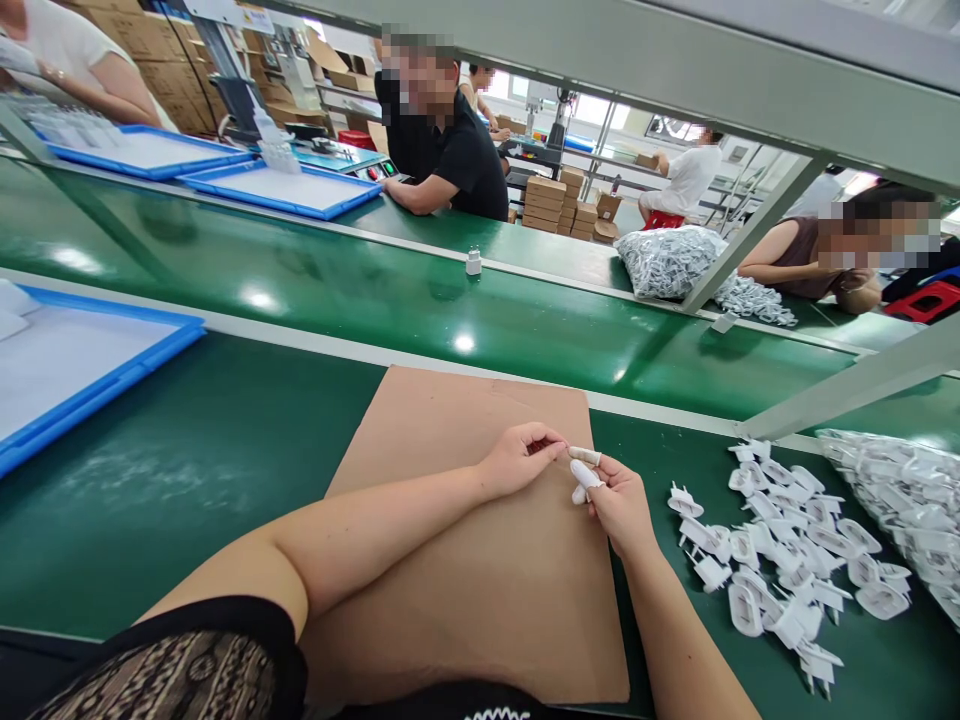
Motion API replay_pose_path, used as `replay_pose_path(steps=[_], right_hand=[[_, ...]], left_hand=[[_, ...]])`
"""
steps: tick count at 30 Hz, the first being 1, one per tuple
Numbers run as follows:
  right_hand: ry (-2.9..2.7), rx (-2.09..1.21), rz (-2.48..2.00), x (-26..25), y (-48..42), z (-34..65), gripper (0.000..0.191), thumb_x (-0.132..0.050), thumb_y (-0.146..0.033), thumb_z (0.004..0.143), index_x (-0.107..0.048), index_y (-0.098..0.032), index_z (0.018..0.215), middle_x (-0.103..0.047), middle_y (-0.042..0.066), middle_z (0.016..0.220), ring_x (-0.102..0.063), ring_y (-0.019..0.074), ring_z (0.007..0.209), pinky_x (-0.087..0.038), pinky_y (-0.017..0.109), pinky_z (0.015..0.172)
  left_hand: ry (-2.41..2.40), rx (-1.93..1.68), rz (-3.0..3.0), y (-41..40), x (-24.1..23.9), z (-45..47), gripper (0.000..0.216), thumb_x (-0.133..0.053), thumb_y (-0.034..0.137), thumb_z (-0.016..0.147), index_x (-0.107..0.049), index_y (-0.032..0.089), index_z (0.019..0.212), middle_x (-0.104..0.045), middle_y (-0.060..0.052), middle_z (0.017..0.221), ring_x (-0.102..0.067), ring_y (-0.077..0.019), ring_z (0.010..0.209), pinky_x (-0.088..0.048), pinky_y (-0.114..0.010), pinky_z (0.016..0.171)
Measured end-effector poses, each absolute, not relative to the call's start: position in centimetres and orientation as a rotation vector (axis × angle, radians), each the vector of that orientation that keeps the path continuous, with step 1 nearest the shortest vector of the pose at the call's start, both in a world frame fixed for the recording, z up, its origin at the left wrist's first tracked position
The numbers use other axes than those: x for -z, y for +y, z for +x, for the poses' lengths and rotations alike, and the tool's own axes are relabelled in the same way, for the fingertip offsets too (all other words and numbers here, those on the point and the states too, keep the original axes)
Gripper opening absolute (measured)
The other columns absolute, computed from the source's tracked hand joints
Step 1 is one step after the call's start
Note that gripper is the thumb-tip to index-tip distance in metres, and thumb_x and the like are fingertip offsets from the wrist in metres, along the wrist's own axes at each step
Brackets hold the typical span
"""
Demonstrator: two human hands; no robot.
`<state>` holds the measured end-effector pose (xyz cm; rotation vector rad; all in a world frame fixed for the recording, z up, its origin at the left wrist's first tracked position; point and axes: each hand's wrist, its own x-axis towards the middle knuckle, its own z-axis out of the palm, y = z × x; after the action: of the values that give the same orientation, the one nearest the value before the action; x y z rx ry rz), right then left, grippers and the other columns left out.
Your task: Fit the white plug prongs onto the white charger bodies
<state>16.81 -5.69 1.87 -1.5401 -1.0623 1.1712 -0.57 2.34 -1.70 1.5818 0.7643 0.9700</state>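
My left hand [523, 460] reaches over a sheet of brown cardboard [465, 570], its thumb and forefinger pinched together at the tip of a white finger cot [585, 456]. That cot sits on a finger of my right hand [622, 500], and further white cots cover its thumb and another fingertip. The right fingers are stretched toward the left hand, slightly apart, with no part visible between them. Right of the cardboard lies a loose heap of white plug pieces [787, 540] with metal pins.
A clear bag of white parts [900, 490] rests at the right edge. At left is a blue-rimmed tray [105, 395]. Beyond a pale rail runs a green belt [337, 280] carrying a small white plug [473, 263]. A slanted metal post [847, 385] stands at right. Co-workers sit across.
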Motion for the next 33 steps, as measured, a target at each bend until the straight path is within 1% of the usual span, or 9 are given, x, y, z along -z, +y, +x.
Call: replay_pose_path(steps=[3, 7, 9, 12, 19, 23, 25, 30, 33], right_hand=[[-1.007, -1.110, -1.542, -1.9, -5.6, 16.8, 0.054, -0.074, -0.052, 0.076, -0.078, -0.012, 0.112, -0.066, 0.001, 0.059, -0.043, 0.0083, 0.045, -0.032, 0.021, 0.046], [-1.036, -1.131, -1.506, -1.8, -5.6, 16.8, 0.043, -0.068, -0.042, 0.075, -0.079, -0.014, 0.105, -0.066, 0.000, 0.058, -0.042, 0.0073, 0.043, -0.032, 0.021, 0.046], [-1.059, -1.167, -1.507, -1.5, -5.6, 16.8, 0.040, -0.065, -0.041, 0.073, -0.079, -0.014, 0.099, -0.064, 0.000, 0.054, -0.040, 0.0072, 0.040, -0.029, 0.020, 0.044], [-1.072, -1.207, -1.530, -1.1, -5.7, 16.8, 0.037, -0.066, -0.045, 0.073, -0.077, -0.014, 0.089, -0.063, 0.000, 0.051, -0.037, 0.0071, 0.037, -0.023, 0.021, 0.040], [-0.996, -1.129, -1.536, -1.8, -5.5, 17.2, 0.046, -0.072, -0.058, 0.076, -0.076, -0.014, 0.089, -0.062, 0.000, 0.051, -0.038, 0.0071, 0.039, -0.025, 0.021, 0.042], [-0.990, -1.151, -1.553, -1.8, -5.6, 17.1, 0.047, -0.074, -0.060, 0.073, -0.076, -0.015, 0.087, -0.062, 0.000, 0.050, -0.037, 0.0074, 0.039, -0.023, 0.022, 0.041], [-1.003, -1.182, -1.554, -1.8, -5.6, 16.9, 0.048, -0.073, -0.061, 0.074, -0.076, -0.015, 0.086, -0.063, 0.001, 0.052, -0.036, 0.0075, 0.039, -0.022, 0.022, 0.041], [-0.925, -1.228, -1.505, -2.3, -5.6, 16.5, 0.057, -0.073, -0.068, 0.076, -0.077, -0.013, 0.090, -0.061, 0.000, 0.051, -0.032, 0.0067, 0.039, -0.019, 0.024, 0.043], [-0.838, -1.304, -1.443, -2.8, -5.5, 16.6, 0.060, -0.072, -0.068, 0.078, -0.079, -0.012, 0.096, -0.061, 0.000, 0.053, -0.030, 0.0065, 0.040, -0.022, 0.025, 0.043]], left_hand=[[0.754, -1.001, 1.585, 2.4, 1.8, -0.5, 0.028, -0.072, 0.041, 0.091, -0.076, 0.016, 0.102, -0.072, -0.007, 0.095, -0.060, -0.0143, 0.077, -0.050, -0.027, 0.072], [0.625, -0.965, 1.637, 2.3, 1.7, -0.5, 0.033, -0.076, 0.040, 0.089, -0.076, 0.016, 0.111, -0.069, -0.009, 0.105, -0.060, -0.0134, 0.079, -0.051, -0.027, 0.072], [0.592, -0.951, 1.671, 2.2, 1.7, -0.5, 0.031, -0.074, 0.041, 0.091, -0.078, 0.016, 0.109, -0.070, -0.008, 0.102, -0.060, -0.0134, 0.078, -0.051, -0.027, 0.072], [0.604, -0.957, 1.708, 2.1, 1.6, -0.5, 0.029, -0.072, 0.043, 0.093, -0.080, 0.018, 0.105, -0.072, -0.007, 0.093, -0.059, -0.0134, 0.076, -0.049, -0.027, 0.069], [0.696, -1.013, 1.687, 2.2, 1.5, -0.5, 0.026, -0.071, 0.041, 0.093, -0.081, 0.017, 0.095, -0.075, -0.007, 0.091, -0.063, -0.0146, 0.078, -0.049, -0.026, 0.069], [0.689, -1.005, 1.687, 2.2, 1.4, -0.6, 0.029, -0.074, 0.044, 0.091, -0.080, 0.017, 0.100, -0.075, -0.008, 0.095, -0.065, -0.0160, 0.081, -0.051, -0.027, 0.071], [0.658, -0.995, 1.708, 2.2, 1.3, -0.6, 0.028, -0.072, 0.044, 0.093, -0.080, 0.017, 0.098, -0.075, -0.008, 0.094, -0.065, -0.0162, 0.082, -0.050, -0.027, 0.071], [0.710, -1.039, 1.704, 2.2, 1.1, -0.7, 0.024, -0.069, 0.040, 0.094, -0.077, 0.018, 0.090, -0.074, -0.007, 0.089, -0.064, -0.0159, 0.080, -0.050, -0.027, 0.071], [0.758, -1.114, 1.690, 2.3, 1.3, -0.8, 0.023, -0.069, 0.038, 0.094, -0.076, 0.018, 0.088, -0.074, -0.006, 0.088, -0.064, -0.0163, 0.081, -0.050, -0.028, 0.072]])
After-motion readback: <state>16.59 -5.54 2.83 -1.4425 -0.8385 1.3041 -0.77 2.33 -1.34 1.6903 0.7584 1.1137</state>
